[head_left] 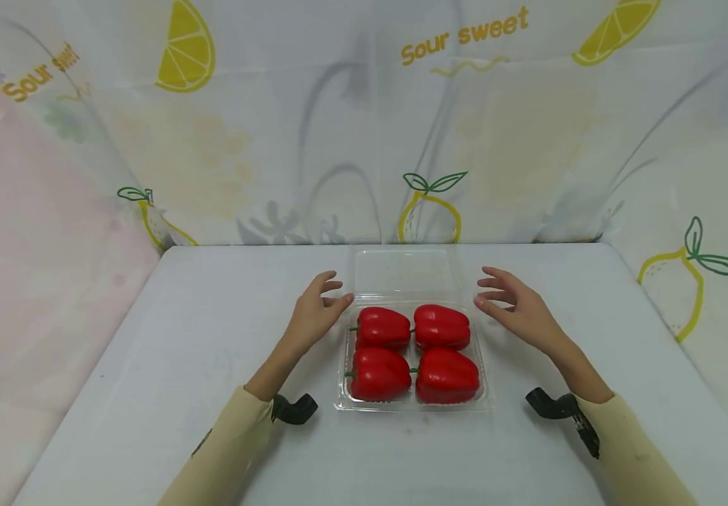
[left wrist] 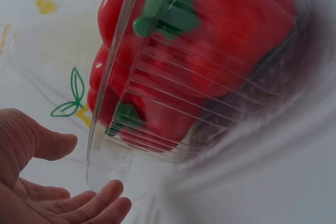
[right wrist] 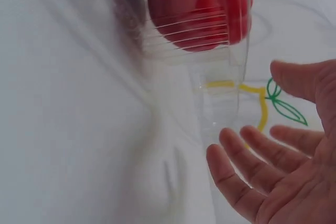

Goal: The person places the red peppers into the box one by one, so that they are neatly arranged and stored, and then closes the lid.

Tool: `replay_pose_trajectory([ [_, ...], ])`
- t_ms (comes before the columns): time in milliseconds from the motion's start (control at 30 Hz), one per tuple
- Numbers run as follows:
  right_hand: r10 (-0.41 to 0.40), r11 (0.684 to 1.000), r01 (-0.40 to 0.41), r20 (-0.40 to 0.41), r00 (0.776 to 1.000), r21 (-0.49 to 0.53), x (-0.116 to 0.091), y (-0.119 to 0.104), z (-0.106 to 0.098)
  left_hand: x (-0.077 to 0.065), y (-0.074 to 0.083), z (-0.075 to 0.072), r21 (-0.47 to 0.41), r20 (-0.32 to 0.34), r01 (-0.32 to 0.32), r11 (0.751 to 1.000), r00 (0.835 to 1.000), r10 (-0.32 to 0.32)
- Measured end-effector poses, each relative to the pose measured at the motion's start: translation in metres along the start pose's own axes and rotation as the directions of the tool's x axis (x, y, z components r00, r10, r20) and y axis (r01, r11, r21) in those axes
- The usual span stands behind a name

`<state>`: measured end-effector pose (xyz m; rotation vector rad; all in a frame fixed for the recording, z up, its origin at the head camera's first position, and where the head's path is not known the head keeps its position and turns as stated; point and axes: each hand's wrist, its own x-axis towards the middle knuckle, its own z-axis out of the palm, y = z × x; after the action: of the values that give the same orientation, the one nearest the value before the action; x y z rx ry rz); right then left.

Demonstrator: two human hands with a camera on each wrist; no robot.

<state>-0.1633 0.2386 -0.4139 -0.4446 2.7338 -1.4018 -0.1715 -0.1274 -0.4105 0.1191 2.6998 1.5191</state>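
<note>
A clear plastic clamshell box (head_left: 414, 407) stands on the table with several red bell peppers (head_left: 446, 376) filling it in two rows. Its lid (head_left: 405, 270) is folded back, away from me, toward the far edge. Beside the box's left far corner is my left hand (head_left: 316, 313), fingers loosely bent, thumb near the rim. My right hand (head_left: 518, 309) hovers off the opposite side, its fingers spread and apart from the box. Both wrist views show bare palms: the left hand (left wrist: 58, 182) close to the ribbed wall, the right hand (right wrist: 283, 161) holding nothing.
The white table (head_left: 199, 337) ends at a wall cloth (head_left: 263, 140) printed with lemons and lettering. A black curved wrist mount (head_left: 296, 409) sticks out from the left sleeve, and another wrist mount (head_left: 550, 404) from the right sleeve.
</note>
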Motion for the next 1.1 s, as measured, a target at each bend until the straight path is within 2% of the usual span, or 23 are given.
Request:
replay_pose_trajectory([
  [167,0.103,0.988,-0.108,0.049,0.993,0.111,0.012,-0.002,0.0,0.008,0.0,0.004,-0.155,0.034,0.072,0.985,0.997,-0.068],
  [300,0.181,0.969,-0.192,0.08,0.98,0.157,0.019,-0.003,0.002,0.012,0.0,0.007,-0.272,0.043,0.118,0.955,0.993,-0.11],
  [433,0.251,0.94,-0.265,0.091,0.964,0.215,0.026,0.0,0.004,0.014,-0.001,0.009,-0.381,0.021,0.128,0.916,0.991,-0.13],
  [567,0.294,0.898,-0.32,0.129,0.947,0.302,0.032,0.004,0.004,0.016,-0.003,0.009,-0.452,0.005,0.135,0.882,0.989,-0.149],
  [733,0.322,0.821,-0.372,0.188,0.928,0.433,0.036,0.008,0.004,0.018,-0.003,0.009,-0.496,0.004,0.161,0.853,0.983,-0.183],
  [833,0.33,0.777,-0.385,0.199,0.923,0.498,0.037,0.008,0.004,0.019,-0.002,0.009,-0.517,0.015,0.178,0.837,0.98,-0.199],
  [900,0.331,0.76,-0.382,0.193,0.924,0.525,0.038,0.007,0.005,0.019,-0.003,0.008,-0.529,0.028,0.187,0.828,0.979,-0.204],
  [1000,0.324,0.759,-0.359,0.163,0.932,0.543,0.039,0.005,0.005,0.018,-0.004,0.007,-0.547,0.048,0.192,0.815,0.979,-0.198],
  [1100,0.305,0.789,-0.322,0.122,0.945,0.523,0.039,0.003,0.007,0.018,-0.004,0.004,-0.547,0.051,0.181,0.818,0.982,-0.183],
])
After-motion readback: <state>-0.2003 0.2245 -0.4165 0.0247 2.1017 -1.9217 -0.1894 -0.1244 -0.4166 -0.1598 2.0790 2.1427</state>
